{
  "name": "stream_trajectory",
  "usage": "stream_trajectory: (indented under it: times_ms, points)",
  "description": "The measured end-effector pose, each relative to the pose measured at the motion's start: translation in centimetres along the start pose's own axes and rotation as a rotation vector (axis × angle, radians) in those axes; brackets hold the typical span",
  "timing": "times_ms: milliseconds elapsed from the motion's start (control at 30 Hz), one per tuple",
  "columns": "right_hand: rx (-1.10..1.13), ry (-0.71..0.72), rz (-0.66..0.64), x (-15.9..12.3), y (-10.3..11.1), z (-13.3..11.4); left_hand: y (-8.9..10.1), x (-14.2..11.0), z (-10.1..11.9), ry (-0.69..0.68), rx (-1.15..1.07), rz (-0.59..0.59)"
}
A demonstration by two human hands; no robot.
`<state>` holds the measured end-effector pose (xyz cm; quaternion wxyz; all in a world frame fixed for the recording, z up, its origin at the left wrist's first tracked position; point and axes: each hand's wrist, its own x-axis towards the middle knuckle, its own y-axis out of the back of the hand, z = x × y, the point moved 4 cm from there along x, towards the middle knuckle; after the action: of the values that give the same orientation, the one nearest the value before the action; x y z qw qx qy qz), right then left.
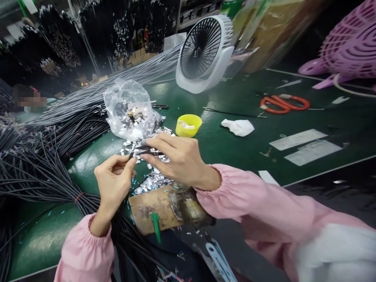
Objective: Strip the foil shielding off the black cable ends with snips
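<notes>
My left hand [114,181] pinches the end of a thin black cable [132,150] between thumb and fingers. My right hand [179,158] grips the same cable's tip just to the right, fingers closed on it over a heap of silver foil scraps [152,180]. Both wrists wear pink sleeves. A bundle of black cables [38,176], tied with a red band, fans out to the left and runs under my left wrist. Below my hands sits a worn brown block [152,207] with a green clip on it.
On the green table [235,152]: a clear plastic bag [129,109] of small parts, a yellow bowl [188,125], a crumpled white tissue [238,127], orange scissors [284,104], a white desk fan [205,53], white labels [305,145]. A purple basket [349,47] stands far right. Grey cables [117,86] lie behind.
</notes>
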<state>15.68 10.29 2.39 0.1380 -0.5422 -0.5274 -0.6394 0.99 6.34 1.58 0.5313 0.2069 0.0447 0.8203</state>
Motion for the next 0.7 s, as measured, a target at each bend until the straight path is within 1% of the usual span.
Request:
stream_trajectory:
  times_ms: [133,233,300,400,467,600,700]
  points:
    - [-0.072,0.075,0.004,0.17,-0.05,-0.28,-0.01,-0.02,0.11,-0.002,-0.027,-0.036]
    - [-0.060,0.072,-0.008,0.18,-0.40,-0.07,-0.03,-0.09,0.25,-0.016,-0.046,-0.045]
    - [-0.017,0.052,-0.012,0.13,-0.61,0.14,-0.16,-0.12,0.28,-0.018,-0.064,-0.077]
    - [0.047,0.037,0.015,0.08,-0.61,0.30,-0.37,-0.13,0.17,0.005,-0.084,-0.139]
    - [0.049,0.037,0.040,0.12,-0.43,0.29,-0.41,-0.11,0.10,0.021,-0.105,-0.168]
    - [0.018,0.076,0.039,0.18,-0.23,0.08,-0.47,-0.10,0.19,0.041,-0.169,-0.220]
    - [0.011,0.109,0.050,0.07,-0.27,-0.04,-0.51,-0.13,0.31,0.054,-0.192,-0.236]
